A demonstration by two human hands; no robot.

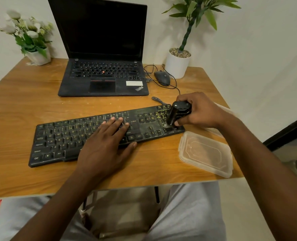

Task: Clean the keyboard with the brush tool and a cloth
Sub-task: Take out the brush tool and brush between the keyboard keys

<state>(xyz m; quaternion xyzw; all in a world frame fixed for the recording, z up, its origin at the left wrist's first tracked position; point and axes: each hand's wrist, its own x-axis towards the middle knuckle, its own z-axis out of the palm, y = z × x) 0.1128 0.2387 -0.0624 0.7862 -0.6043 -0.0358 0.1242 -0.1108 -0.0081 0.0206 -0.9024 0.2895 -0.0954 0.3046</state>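
A dusty black keyboard (60, 140) lies slanted across the wooden table (22, 101). My left hand (107, 143) rests flat on its middle keys with fingers straight and the thumb at the front edge. My right hand (196, 110) grips a black cylindrical brush tool (178, 113) and holds it down on the number pad at the keyboard's right end. The brush's bristles are hidden beneath the tool. No cloth is in view.
An open black laptop (102, 79) stands behind the keyboard, with a wired mouse (162, 78) to its right. A clear plastic lid (205, 153) lies at the table's front right corner. A white flower pot (38, 56) and a potted plant (177, 63) sit at the back.
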